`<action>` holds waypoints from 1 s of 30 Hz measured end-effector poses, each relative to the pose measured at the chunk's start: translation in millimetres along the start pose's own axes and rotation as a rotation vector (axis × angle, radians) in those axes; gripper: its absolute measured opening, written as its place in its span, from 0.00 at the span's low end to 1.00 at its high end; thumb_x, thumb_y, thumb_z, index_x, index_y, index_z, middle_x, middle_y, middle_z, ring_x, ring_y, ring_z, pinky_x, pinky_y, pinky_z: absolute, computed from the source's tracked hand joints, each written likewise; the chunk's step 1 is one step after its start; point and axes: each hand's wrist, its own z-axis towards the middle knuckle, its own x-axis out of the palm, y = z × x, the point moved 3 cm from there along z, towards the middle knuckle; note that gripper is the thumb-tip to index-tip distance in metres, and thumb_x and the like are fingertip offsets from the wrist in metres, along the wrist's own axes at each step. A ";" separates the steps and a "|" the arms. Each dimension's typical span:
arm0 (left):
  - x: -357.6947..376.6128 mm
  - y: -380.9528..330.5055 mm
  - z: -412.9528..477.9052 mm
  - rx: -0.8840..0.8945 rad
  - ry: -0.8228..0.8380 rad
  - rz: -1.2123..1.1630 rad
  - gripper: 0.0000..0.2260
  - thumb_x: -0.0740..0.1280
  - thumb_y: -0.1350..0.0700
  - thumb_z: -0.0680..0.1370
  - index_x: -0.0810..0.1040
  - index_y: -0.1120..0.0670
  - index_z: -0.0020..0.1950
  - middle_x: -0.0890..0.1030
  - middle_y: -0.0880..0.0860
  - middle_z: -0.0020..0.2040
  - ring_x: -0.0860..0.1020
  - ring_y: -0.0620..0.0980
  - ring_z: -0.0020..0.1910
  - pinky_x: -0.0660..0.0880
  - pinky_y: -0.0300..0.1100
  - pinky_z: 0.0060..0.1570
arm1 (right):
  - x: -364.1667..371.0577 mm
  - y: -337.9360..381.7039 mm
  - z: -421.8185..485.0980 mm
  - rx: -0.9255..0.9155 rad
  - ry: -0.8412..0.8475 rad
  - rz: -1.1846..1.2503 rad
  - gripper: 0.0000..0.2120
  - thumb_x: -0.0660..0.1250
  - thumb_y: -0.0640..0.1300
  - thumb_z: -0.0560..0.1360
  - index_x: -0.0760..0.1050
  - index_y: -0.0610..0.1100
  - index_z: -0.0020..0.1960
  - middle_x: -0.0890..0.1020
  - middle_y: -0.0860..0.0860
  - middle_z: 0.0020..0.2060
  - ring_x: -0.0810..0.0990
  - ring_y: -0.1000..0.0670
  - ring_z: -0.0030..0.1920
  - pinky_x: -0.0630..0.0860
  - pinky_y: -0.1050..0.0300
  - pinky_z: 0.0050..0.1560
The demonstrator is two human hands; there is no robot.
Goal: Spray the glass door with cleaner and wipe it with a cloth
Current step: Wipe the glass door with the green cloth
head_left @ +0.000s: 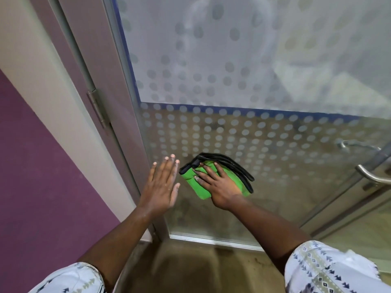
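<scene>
The glass door (243,134) fills the view, frosted above a blue line and dotted with pale circles below it. A folded green cloth (197,182) with black edging lies flat against the lower pane. My right hand (220,187) presses on the cloth with fingers spread. My left hand (161,185) is flat and open, held beside the cloth, over the door's left metal frame. It holds nothing. No spray bottle is in view.
A metal door handle (370,176) sticks out at the right. A hinge (98,108) sits on the grey door frame at the left, beside a purple wall (38,176). The door's bottom rail (211,242) meets a brown floor.
</scene>
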 end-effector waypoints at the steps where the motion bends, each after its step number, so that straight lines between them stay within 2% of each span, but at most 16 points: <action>1: 2.8 -4.8 -6.8 -0.001 0.020 0.001 0.31 0.56 0.47 0.82 0.54 0.58 0.83 0.52 0.57 0.84 0.52 0.54 0.83 0.52 0.57 0.80 | 8.6 2.8 -5.5 -0.003 0.062 0.007 0.34 0.57 0.46 0.78 0.54 0.49 0.84 0.51 0.50 0.84 0.41 0.44 0.84 0.27 0.38 0.77; 4: 9.2 -22.6 -26.8 0.018 0.058 -0.015 0.31 0.58 0.47 0.82 0.58 0.58 0.83 0.55 0.57 0.84 0.55 0.55 0.83 0.52 0.56 0.80 | 35.5 14.1 -29.0 0.042 0.285 0.064 0.32 0.59 0.50 0.79 0.58 0.50 0.83 0.51 0.47 0.85 0.40 0.42 0.84 0.31 0.34 0.79; 6: 11.6 -35.5 -36.6 0.032 0.092 -0.029 0.30 0.58 0.47 0.82 0.60 0.58 0.82 0.58 0.57 0.83 0.57 0.55 0.82 0.55 0.55 0.79 | 49.9 20.6 -48.5 0.122 0.387 0.188 0.31 0.62 0.51 0.79 0.59 0.53 0.82 0.50 0.47 0.85 0.43 0.41 0.84 0.37 0.32 0.80; 8: 14.8 -48.2 -44.0 0.036 0.168 -0.038 0.30 0.55 0.45 0.82 0.62 0.58 0.81 0.60 0.57 0.82 0.60 0.56 0.81 0.59 0.55 0.79 | 58.1 25.4 -68.7 0.220 0.434 0.361 0.31 0.63 0.52 0.80 0.60 0.55 0.81 0.51 0.49 0.84 0.49 0.42 0.84 0.46 0.34 0.81; 10: 22.6 -60.3 -49.4 0.017 0.354 -0.103 0.31 0.50 0.42 0.84 0.57 0.57 0.83 0.56 0.56 0.83 0.56 0.55 0.82 0.55 0.54 0.81 | 60.2 29.3 -87.5 0.371 0.444 0.611 0.29 0.63 0.50 0.80 0.63 0.56 0.80 0.59 0.50 0.83 0.59 0.43 0.82 0.58 0.43 0.80; 12: 30.9 -75.5 -55.0 -0.032 0.551 -0.202 0.32 0.49 0.39 0.84 0.55 0.56 0.83 0.56 0.56 0.83 0.54 0.54 0.83 0.53 0.51 0.81 | 58.7 35.0 -103.0 0.557 0.418 0.943 0.24 0.62 0.45 0.79 0.72 0.55 0.74 0.74 0.48 0.76 0.73 0.43 0.75 0.69 0.53 0.72; 13: 33.6 -83.7 -57.3 -0.066 0.621 -0.247 0.32 0.49 0.38 0.84 0.58 0.56 0.83 0.60 0.57 0.82 0.58 0.55 0.81 0.56 0.51 0.79 | 56.8 39.7 -109.5 0.638 0.389 1.103 0.20 0.62 0.42 0.78 0.77 0.54 0.68 0.81 0.48 0.68 0.78 0.44 0.69 0.73 0.55 0.67; 15: 37.9 -99.3 -62.3 -0.189 0.756 -0.401 0.32 0.52 0.35 0.83 0.66 0.55 0.79 0.69 0.58 0.77 0.68 0.56 0.76 0.65 0.48 0.73 | 54.9 50.6 -120.1 0.758 0.324 1.329 0.17 0.63 0.38 0.77 0.80 0.55 0.59 0.85 0.49 0.55 0.83 0.46 0.57 0.78 0.54 0.59; 18: 40.4 -121.2 -70.3 -0.407 0.888 -0.774 0.30 0.55 0.30 0.80 0.77 0.51 0.69 0.79 0.52 0.68 0.76 0.52 0.69 0.71 0.44 0.64 | 52.6 65.2 -131.1 0.887 0.263 1.545 0.22 0.63 0.33 0.75 0.79 0.49 0.66 0.85 0.44 0.52 0.83 0.45 0.51 0.79 0.52 0.52; 21: 32.3 -138.9 -70.1 -0.535 0.842 -1.073 0.24 0.60 0.31 0.79 0.82 0.47 0.59 0.84 0.43 0.58 0.80 0.42 0.61 0.73 0.40 0.63 | 41.8 75.0 -140.1 0.975 0.175 1.724 0.23 0.62 0.31 0.76 0.77 0.44 0.68 0.85 0.42 0.52 0.82 0.44 0.50 0.76 0.54 0.50; 23: 25.6 -151.7 -66.2 -0.591 0.817 -1.301 0.20 0.62 0.35 0.80 0.84 0.48 0.55 0.86 0.43 0.52 0.83 0.38 0.52 0.76 0.31 0.51 | 28.1 80.6 -145.9 0.999 0.110 1.849 0.23 0.61 0.30 0.77 0.76 0.44 0.69 0.85 0.38 0.55 0.84 0.40 0.52 0.78 0.50 0.54; 25: 19.3 -164.0 -60.8 -0.619 0.795 -1.459 0.22 0.63 0.35 0.80 0.83 0.52 0.50 0.85 0.50 0.46 0.83 0.46 0.44 0.74 0.35 0.43 | 11.6 84.8 -149.8 0.958 0.069 1.964 0.25 0.59 0.29 0.79 0.71 0.45 0.73 0.84 0.36 0.56 0.84 0.40 0.51 0.79 0.49 0.55; 26: 16.4 -169.0 -57.7 -0.629 0.778 -1.495 0.25 0.65 0.33 0.77 0.81 0.55 0.51 0.83 0.54 0.45 0.81 0.50 0.43 0.73 0.40 0.43 | 4.4 86.3 -151.4 0.908 0.067 1.977 0.27 0.58 0.29 0.79 0.67 0.45 0.76 0.82 0.36 0.59 0.83 0.40 0.55 0.78 0.49 0.58; 27: 13.9 -172.6 -55.5 -0.645 0.752 -1.510 0.28 0.67 0.32 0.74 0.80 0.58 0.54 0.82 0.56 0.46 0.81 0.52 0.44 0.73 0.42 0.44 | -2.4 87.3 -153.6 0.856 0.079 1.944 0.29 0.58 0.30 0.80 0.62 0.46 0.79 0.78 0.37 0.66 0.80 0.40 0.62 0.77 0.48 0.64; 29: 10.4 -177.7 -52.3 -0.702 0.688 -1.501 0.27 0.72 0.36 0.73 0.79 0.58 0.58 0.85 0.52 0.47 0.84 0.47 0.44 0.77 0.38 0.43 | -14.9 85.6 -158.5 0.779 0.108 1.802 0.35 0.58 0.31 0.80 0.51 0.45 0.83 0.60 0.40 0.81 0.64 0.42 0.79 0.66 0.48 0.77; 30: 9.7 -179.7 -51.4 -0.728 0.665 -1.512 0.23 0.74 0.40 0.75 0.79 0.58 0.58 0.85 0.51 0.46 0.84 0.45 0.43 0.77 0.37 0.40 | -20.3 84.2 -161.2 0.741 0.115 1.763 0.37 0.58 0.31 0.80 0.47 0.45 0.84 0.51 0.41 0.83 0.55 0.43 0.83 0.60 0.52 0.80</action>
